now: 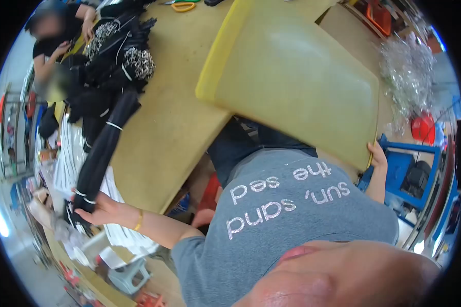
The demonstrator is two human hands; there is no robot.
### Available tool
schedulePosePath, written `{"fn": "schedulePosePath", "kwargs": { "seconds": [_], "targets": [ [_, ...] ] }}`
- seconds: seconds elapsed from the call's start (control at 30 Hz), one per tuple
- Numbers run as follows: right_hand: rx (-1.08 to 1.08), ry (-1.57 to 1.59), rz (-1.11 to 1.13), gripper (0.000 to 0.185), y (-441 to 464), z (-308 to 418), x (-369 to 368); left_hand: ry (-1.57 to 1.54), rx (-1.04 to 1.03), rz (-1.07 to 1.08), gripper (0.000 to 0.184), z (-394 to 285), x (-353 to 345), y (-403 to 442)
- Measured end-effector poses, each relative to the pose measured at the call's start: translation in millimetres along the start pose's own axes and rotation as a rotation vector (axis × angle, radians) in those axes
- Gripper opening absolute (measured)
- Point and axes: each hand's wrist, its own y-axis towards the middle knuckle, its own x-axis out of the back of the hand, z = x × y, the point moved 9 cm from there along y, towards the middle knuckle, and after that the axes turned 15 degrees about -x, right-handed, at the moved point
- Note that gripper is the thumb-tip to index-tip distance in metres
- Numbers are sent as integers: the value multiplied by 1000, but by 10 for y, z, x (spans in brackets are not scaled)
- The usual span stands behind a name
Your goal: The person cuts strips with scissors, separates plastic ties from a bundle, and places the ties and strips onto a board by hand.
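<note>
My left hand is closed around the lower end of a long black bundle, which looks like zippers and is bound with white ties. The bundle's upper end reaches a pile of similar black bundles on the table, some showing clusters of silver metal pieces. On the other side, my right hand grips the near right edge of a large yellowish translucent plastic bin. The bin is tilted, partly over the table's edge and my lap. The fingers beneath its rim are partly hidden.
The tan table extends forward. Orange-handled scissors lie at its far end. A co-worker sits at the far left beside the pile. White strips hang at left. Blue equipment, a red bucket and clear plastic wrap stand right.
</note>
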Motion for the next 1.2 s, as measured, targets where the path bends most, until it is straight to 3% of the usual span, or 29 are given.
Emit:
{"fn": "schedulePosePath", "kwargs": {
  "seconds": [0.1,0.23,0.27,0.3,0.4,0.5,0.63,0.67,0.7,0.73,0.77,0.8,0.83,0.9,0.93,1.03,1.1,1.17,1.2],
  "targets": [
    [-89,-138,103,72,-56,307,37,-169,89,18,43,-100,-263,134],
    [-158,-364,181,75,608,1074,236,-408,183,101,49,-129,-624,36],
    [-78,-461,206,75,786,1393,121,-378,156,88,48,-163,-642,-9],
    [4,-558,231,75,936,1719,-102,-347,128,74,47,-227,-665,-68],
    [-13,-595,434,75,1293,2308,-1050,-385,161,44,47,-489,-761,-260],
    [-41,-651,644,72,1550,2463,-2150,-426,138,105,49,-865,-901,-462],
    [-85,-573,691,61,1749,2425,-3411,-472,188,49,48,-1010,-977,-850],
    [-106,-556,702,58,1783,2391,-3629,-555,236,50,49,-931,-988,-918],
    [-120,-564,703,56,1827,2367,-3784,-377,167,51,50,-884,-867,-923],
    [-130,-572,703,53,1873,2385,-3939,-416,244,86,49,-695,-949,-1051],
    [-138,-583,701,51,1935,2412,-4086,-88,136,119,51,-555,-954,-1152],
    [-123,-608,710,47,2025,2455,-4093,-348,356,161,55,-238,-947,-1346],
    [-46,-729,651,53,2127,2539,-4105,-477,461,11,56,96,-794,-1472],
    [101,-974,518,64,2224,2748,-4046,-182,588,-18,46,552,-811,-1943],
    [237,-1510,4,68,1743,3022,-4125,-234,792,-72,44,770,-732,-2210],
    [956,-1690,-467,68,1326,3305,-4571,280,1026,-66,45,1054,38,-2541],
    [1026,-1373,77,58,471,2983,-5478,371,1035,47,44,932,-13,-2500],
    [972,-1413,524,74,607,2280,-5947,552,1127,193,42,724,-39,-2481],
    [1121,-1478,607,78,435,1987,-6239,686,1197,281,41,624,-3,-2433]
  ]
}}
